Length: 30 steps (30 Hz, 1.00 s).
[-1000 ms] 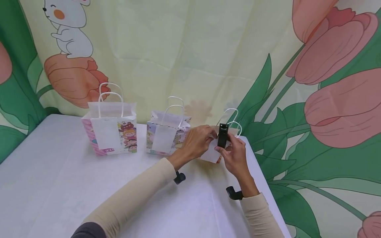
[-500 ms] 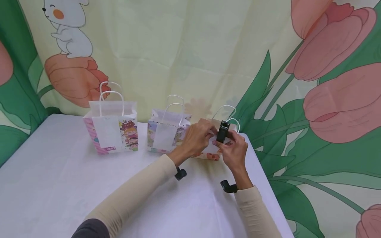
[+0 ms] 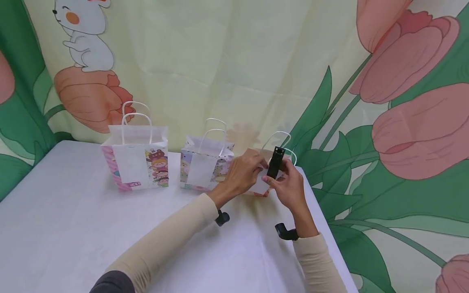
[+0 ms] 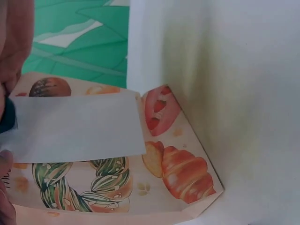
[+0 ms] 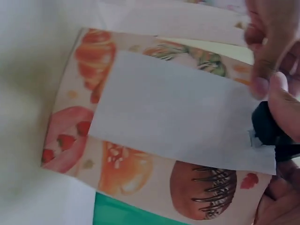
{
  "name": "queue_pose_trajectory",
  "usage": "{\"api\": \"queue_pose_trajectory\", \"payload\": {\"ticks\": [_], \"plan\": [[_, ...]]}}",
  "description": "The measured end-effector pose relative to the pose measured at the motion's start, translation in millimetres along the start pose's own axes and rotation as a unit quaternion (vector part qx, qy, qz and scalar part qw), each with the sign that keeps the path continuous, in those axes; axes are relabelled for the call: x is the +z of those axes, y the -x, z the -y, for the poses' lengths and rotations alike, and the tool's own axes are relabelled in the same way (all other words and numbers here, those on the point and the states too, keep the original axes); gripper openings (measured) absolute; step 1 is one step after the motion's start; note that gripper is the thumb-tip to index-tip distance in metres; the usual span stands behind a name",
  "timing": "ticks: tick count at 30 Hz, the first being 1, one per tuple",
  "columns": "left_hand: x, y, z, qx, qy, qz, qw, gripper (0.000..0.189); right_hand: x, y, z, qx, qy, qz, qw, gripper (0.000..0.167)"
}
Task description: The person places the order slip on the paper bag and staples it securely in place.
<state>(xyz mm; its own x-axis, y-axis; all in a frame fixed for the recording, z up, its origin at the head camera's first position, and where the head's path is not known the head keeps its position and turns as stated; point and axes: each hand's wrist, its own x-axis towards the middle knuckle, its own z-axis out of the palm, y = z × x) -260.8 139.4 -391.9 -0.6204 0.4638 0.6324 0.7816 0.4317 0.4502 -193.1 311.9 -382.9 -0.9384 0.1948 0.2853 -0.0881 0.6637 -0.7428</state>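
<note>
A paper gift bag (image 5: 215, 190) printed with croissants, buns and strawberries stands at the table's right end. A blank white sheet (image 5: 173, 112) lies flat against its front face. My left hand (image 3: 243, 174) pinches the bag's upper edge together with the sheet. My right hand (image 3: 291, 186) grips a black stapler (image 3: 275, 163), thumb on the near side, fingers partly hidden behind. In the right wrist view the stapler's metal nose overlaps the sheet's upper end. Two white twisted handles (image 3: 289, 154) rise behind the stapler.
Two more white-handled paper bags stand to the left: a pink striped cartoon bag (image 3: 137, 162) and a smaller patterned bag (image 3: 201, 169), each with a white sheet on its front. The white-covered table (image 3: 220, 256) ends close beside my right hand, against a tulip-print curtain (image 3: 348, 162).
The stapler has gone from nearly upright to leaning right. The bag and its handles have shifted slightly left and up with my hands. Both hands keep their hold; the other bags stay put.
</note>
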Motion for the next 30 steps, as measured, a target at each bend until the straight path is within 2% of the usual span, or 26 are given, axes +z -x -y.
{"api": "queue_pose_trajectory", "payload": {"ticks": [4,7,12,15,23,30], "plan": [[-0.1,1.3,2.5,-0.004,0.001,-0.01,0.9999,0.011,-2.0,-5.0,5.9,0.023,-0.021,0.012,0.9994,0.072],[0.3,1.8,3.2,-0.007,0.002,-0.012,0.9999,0.01,-4.4,-5.9,6.3,0.024,-0.048,0.01,0.9985,0.071],[1.3,0.9,2.6,-0.01,0.0,-0.014,0.9998,0.009,-11.2,-3.8,2.8,-0.019,-0.118,-0.018,0.9927,0.059],[1.8,0.4,2.3,-0.016,0.001,-0.015,0.9998,0.009,-15.9,-1.6,1.4,-0.047,-0.135,-0.034,0.9892,0.057],[2.4,-0.5,1.3,-0.028,0.005,-0.014,0.9995,0.011,-25.8,9.3,-4.0,-0.077,-0.13,-0.066,0.9863,0.058],[1.9,-0.2,1.7,-0.025,0.001,-0.012,0.9996,0.012,-32.3,23.2,-11.6,-0.063,-0.1,-0.07,0.9905,0.06]]}}
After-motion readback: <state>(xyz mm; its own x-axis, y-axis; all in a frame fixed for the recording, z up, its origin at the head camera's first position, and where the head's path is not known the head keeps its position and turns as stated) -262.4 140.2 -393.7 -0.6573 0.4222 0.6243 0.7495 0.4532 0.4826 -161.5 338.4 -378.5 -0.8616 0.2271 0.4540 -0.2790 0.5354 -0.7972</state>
